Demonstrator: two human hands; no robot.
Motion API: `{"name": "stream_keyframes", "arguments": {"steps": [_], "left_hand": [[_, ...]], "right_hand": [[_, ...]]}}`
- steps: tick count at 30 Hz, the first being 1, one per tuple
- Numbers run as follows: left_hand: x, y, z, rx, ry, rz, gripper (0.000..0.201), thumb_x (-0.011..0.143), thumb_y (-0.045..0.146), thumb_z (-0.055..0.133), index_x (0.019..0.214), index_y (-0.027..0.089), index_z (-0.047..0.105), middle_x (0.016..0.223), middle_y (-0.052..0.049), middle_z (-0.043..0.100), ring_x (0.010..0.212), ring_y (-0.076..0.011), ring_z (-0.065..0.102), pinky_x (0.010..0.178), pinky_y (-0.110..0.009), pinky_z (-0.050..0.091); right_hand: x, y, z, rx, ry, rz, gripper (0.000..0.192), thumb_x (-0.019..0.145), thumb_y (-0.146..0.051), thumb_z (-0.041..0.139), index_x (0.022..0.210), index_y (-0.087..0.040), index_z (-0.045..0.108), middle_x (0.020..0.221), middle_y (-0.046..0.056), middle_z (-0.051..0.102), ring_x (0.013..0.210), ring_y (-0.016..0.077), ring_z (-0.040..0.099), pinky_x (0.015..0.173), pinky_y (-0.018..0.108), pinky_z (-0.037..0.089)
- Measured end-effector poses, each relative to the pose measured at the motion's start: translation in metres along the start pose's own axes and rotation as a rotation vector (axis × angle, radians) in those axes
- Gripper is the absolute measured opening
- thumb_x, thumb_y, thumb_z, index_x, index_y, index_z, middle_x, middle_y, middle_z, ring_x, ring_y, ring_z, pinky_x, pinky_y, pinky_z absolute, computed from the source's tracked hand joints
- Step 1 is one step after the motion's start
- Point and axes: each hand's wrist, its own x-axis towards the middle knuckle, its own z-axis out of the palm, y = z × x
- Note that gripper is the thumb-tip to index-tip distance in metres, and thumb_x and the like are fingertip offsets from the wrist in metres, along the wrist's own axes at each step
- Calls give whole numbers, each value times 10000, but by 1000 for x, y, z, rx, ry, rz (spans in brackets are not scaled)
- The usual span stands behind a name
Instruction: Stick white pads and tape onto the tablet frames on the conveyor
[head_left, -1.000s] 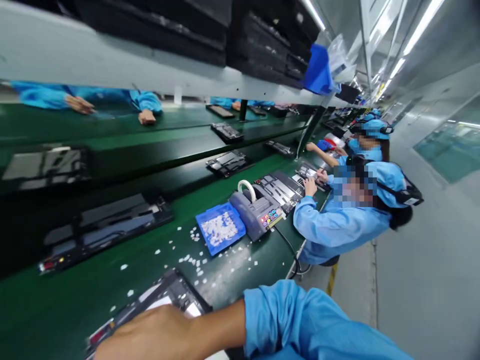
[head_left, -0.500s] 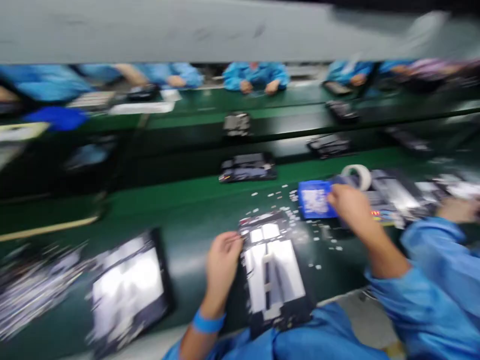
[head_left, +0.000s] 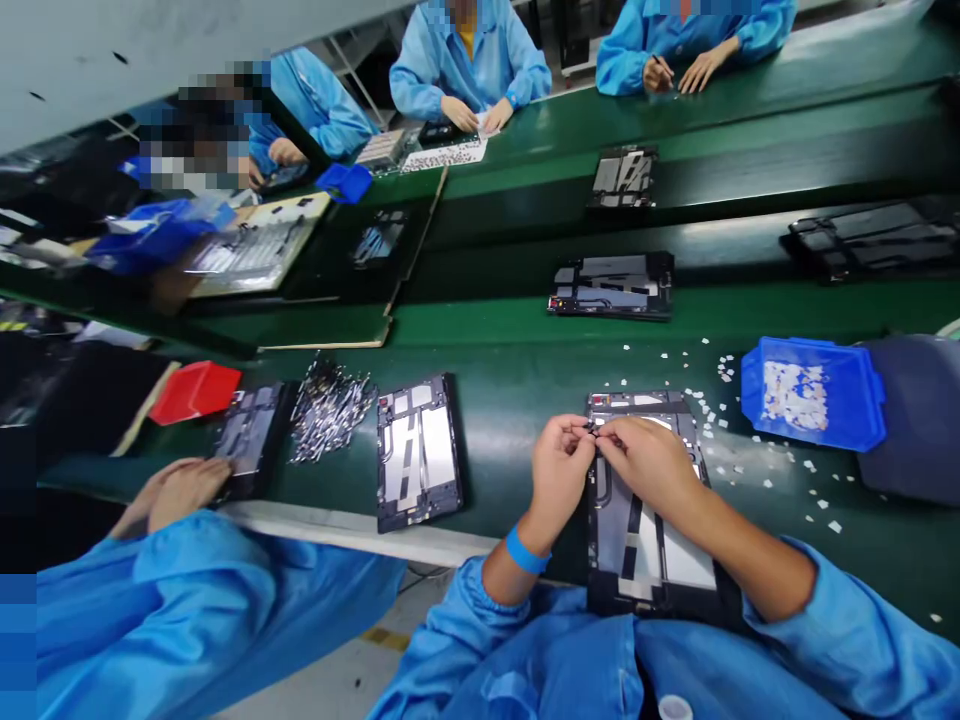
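Note:
An opened tablet (head_left: 686, 545), with silvery battery panels and dark strips, lies in front of me at the bench's near edge. Over its upper left corner my left hand (head_left: 559, 470) and my right hand (head_left: 652, 462) meet, fingertips pinched together. Between them is something tiny and dark that I cannot make out. A blue wristband (head_left: 527, 552) circles my left wrist. Right of the tablet stands a blue bin (head_left: 855, 425) holding small white pieces; similar white pieces (head_left: 724, 370) are scattered on the green bench around it.
Another opened tablet (head_left: 418, 455) lies to my left, beside a pile of small metallic parts (head_left: 328, 410) and a red bin (head_left: 196, 392). A co-worker's hands (head_left: 180, 490) rest at a further tablet. More tablets (head_left: 611, 285) lie along the line ahead. Co-workers sit opposite.
The view has swung left and become sharper. My right hand has left the blue bin's edge and come to the tablet's upper left corner, joining my left hand there.

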Motion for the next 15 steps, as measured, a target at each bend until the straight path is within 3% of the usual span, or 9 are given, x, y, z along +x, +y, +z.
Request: {"name": "stream_keyframes", "arguments": {"steps": [7, 15], "left_hand": [[-7, -15, -2, 226, 62, 200, 220, 881, 160, 659, 1096, 201, 678, 935, -38, 690, 881, -161, 695, 836, -305, 571], [-8, -7, 2, 179, 35, 170, 244, 868, 143, 650, 1105, 195, 668, 906, -26, 679, 848, -148, 689, 796, -280, 566]], "right_hand": [[-1, 3, -5, 92, -39, 35, 151, 980, -231, 609, 911, -230, 743, 893, 25, 782, 831, 202, 708, 752, 292, 438], [2, 6, 1, 40, 23, 40, 135, 879, -197, 562, 794, -209, 666, 747, 34, 716, 702, 182, 645, 670, 282, 383]]}}
